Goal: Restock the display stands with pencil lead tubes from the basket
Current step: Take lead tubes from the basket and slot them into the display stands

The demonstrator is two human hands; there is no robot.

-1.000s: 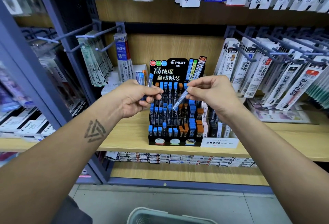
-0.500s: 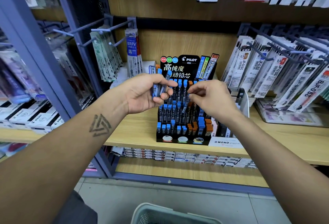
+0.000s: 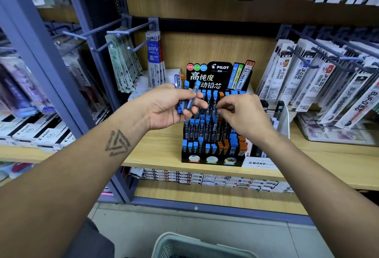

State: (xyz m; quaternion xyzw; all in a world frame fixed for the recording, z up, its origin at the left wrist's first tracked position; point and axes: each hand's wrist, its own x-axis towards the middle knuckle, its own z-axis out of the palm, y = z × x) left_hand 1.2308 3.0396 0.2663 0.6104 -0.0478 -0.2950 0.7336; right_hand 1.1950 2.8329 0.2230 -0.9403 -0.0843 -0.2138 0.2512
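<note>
Now the left hand grips several lead tubes; the right hand seemingly pinches another.

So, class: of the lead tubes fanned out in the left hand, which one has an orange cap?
The tube farthest left in the left hand, the orange-capped tube, behind the others; the rest there have blue caps.

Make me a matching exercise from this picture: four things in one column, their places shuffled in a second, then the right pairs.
Things:
1. lead tubes
2. Pilot display stand
3. basket
4. refill packs

Places:
A. on the floor, at the bottom edge
B. hanging on hooks at right
C. held in the left hand
D. standing on the wooden shelf

Pairs: 1-C, 2-D, 3-A, 4-B
</note>
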